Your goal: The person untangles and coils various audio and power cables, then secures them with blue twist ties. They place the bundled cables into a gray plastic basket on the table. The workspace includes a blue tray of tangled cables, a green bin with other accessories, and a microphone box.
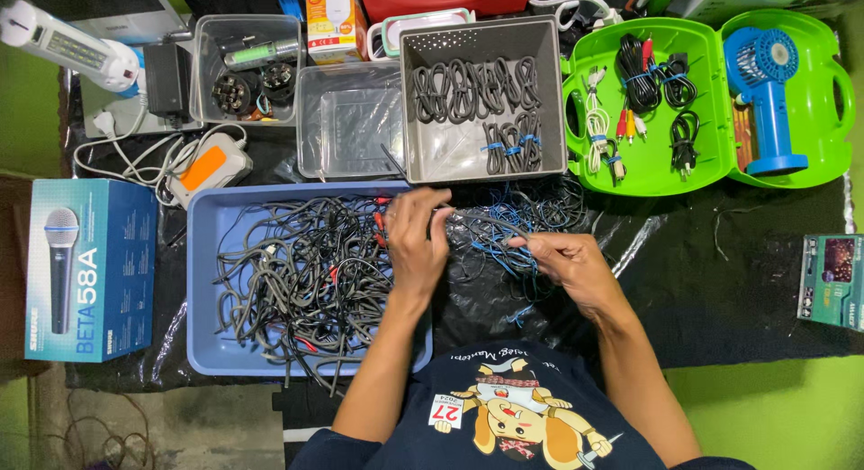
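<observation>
Head camera view: a black cable (481, 220) stretches between both hands above the black table (720, 290), left hand (416, 240) pinching one end, right hand (562, 258) pinching the other. Snagging looks likely, with the blue tray (202, 281) of tangled wires touching the left hand and loose blue ties (504, 245) beneath.

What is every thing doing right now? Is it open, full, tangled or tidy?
Left hand: fingers pinching a dark cable.
Right hand: fingers holding the same dark cable.
Blue tray: full of tangled cables.
Grey bin: holds neat tied cable bundles.
Clear tub: looks nearly empty.
Green case: open, with cables and a blue fan inside.
Microphone box: lying flat; cannot tell if sealed.
</observation>
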